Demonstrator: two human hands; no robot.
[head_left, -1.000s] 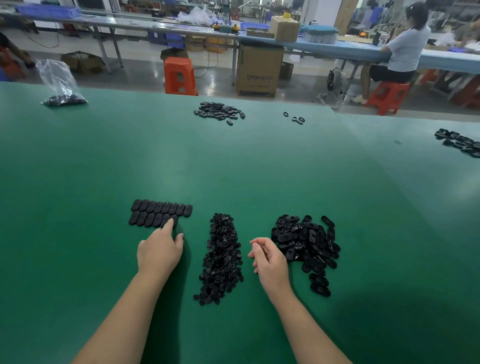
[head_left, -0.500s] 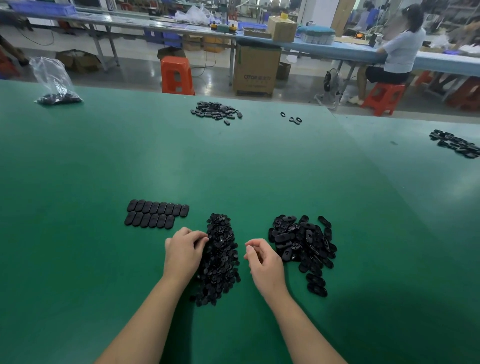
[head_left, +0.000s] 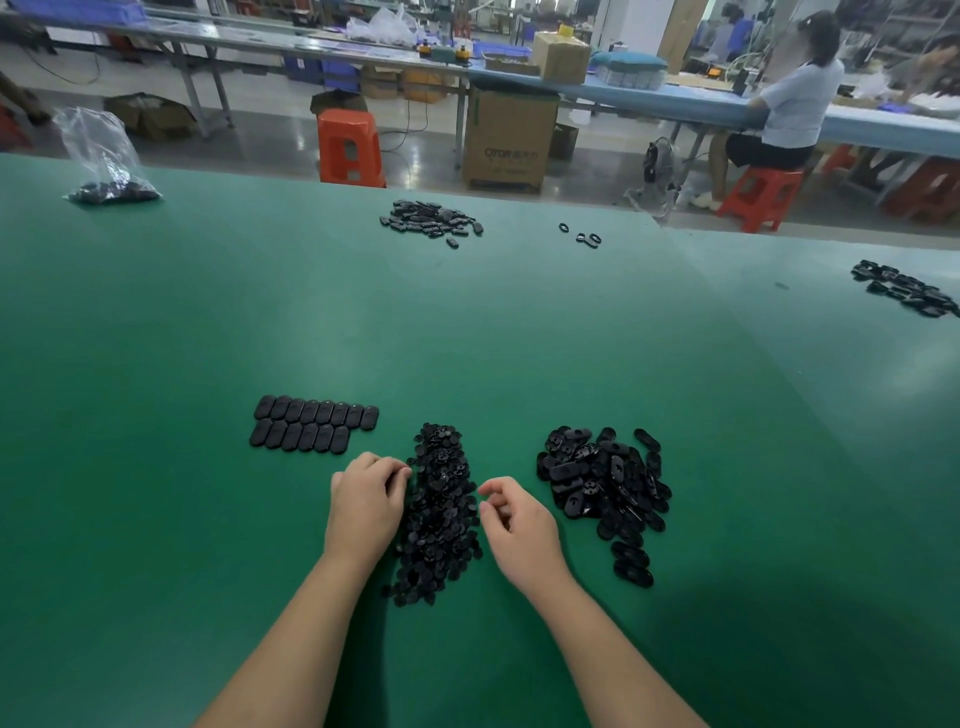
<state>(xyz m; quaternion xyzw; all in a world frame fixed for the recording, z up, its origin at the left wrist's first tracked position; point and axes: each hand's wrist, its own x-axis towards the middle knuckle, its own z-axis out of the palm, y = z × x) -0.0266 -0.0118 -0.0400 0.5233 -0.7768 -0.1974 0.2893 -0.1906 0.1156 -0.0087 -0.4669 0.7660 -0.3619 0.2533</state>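
On the green table (head_left: 208, 322), the heap of small black pieces (head_left: 441, 514) lies between the two hands, with the heap of larger oval shells (head_left: 605, 483) just to its right and two neat rows of oval covers (head_left: 314, 428) near its upper left. The left hand (head_left: 366, 506) rests against the small heap's left edge, its fingers (head_left: 396, 470) curled into the pieces, though I cannot tell whether they pinch one. The right hand (head_left: 519, 525) sits at the heap's right edge, its fingers (head_left: 493, 487) loosely curled with nothing seen in them.
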